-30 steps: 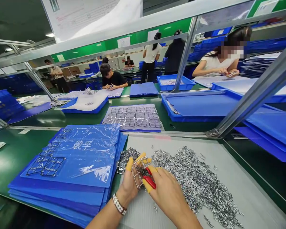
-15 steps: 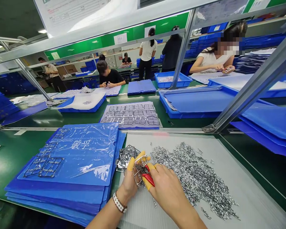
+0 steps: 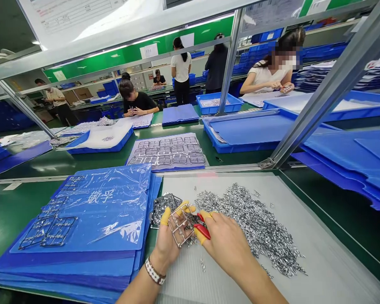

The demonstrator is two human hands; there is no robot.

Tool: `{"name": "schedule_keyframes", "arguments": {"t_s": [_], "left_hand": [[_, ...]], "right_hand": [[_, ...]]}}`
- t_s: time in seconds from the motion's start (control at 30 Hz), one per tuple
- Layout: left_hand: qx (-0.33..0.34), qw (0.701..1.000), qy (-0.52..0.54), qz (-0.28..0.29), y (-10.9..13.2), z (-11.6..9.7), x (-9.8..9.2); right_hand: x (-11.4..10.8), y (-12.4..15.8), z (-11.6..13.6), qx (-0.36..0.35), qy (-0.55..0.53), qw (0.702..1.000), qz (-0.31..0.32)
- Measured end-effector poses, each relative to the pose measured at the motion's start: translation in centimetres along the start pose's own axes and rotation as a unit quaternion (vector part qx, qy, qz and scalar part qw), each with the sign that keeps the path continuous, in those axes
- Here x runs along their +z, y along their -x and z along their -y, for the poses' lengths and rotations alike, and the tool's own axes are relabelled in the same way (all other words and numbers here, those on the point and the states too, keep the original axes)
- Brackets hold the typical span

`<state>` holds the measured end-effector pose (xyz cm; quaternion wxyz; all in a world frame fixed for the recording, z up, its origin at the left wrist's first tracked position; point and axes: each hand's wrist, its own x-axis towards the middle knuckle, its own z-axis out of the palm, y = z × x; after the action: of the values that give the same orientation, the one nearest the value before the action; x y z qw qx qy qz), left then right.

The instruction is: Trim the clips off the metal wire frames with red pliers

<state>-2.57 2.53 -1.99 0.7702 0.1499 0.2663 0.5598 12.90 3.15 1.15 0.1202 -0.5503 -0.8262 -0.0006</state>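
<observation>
My left hand is closed on a small square metal wire frame, held between yellow-covered fingertips with its grid turned up. Short chain pieces hang across the grid. In my right hand, also with yellow finger covers, is a pair of red-handled pliers. Their jaws point at the frame's right side; whether they touch it I cannot tell. Behind my left hand lies a pile of dark wire frames. A heap of silvery chain pieces spreads to the right.
The grey sheet under the heap covers the bench's right side. On the left, blue plastic sheets are stacked, with several frames on top. Beyond are a board of finished-looking frames, a blue tray and a slanted metal post. Several people sit or stand farther back.
My view has shifted slightly to the right. The frame in my left hand now faces me more fully, and the pliers have drawn a little away from its middle.
</observation>
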Motion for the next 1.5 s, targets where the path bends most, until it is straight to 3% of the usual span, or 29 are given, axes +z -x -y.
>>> {"name": "schedule_keyframes", "arguments": {"t_s": [0.13,0.57,0.77,1.07,1.3,1.5], "left_hand": [[0.002,1.000,-0.002,0.004,0.04,-0.05,0.15],[0.018,0.999,-0.028,-0.018,0.02,0.23,-0.03],[0.014,0.997,-0.061,-0.034,0.08,0.37,-0.34],[0.020,0.998,-0.061,0.003,0.05,0.32,-0.43],[0.033,0.993,-0.104,-0.051,0.06,0.59,-0.82],[0.044,0.991,-0.120,-0.033,0.22,0.46,-0.72]], "right_hand": [[0.10,-0.54,0.15,0.014,-0.010,0.999,0.036],[-0.07,-0.77,0.10,0.020,-0.023,0.998,0.053],[-0.14,-0.68,0.17,0.018,-0.030,0.998,0.045],[-0.22,-0.69,0.03,0.021,-0.015,0.999,0.047],[-0.37,-0.74,0.20,0.012,-0.002,0.999,0.037],[-0.71,-0.65,0.08,0.015,-0.007,0.999,0.034]]}}
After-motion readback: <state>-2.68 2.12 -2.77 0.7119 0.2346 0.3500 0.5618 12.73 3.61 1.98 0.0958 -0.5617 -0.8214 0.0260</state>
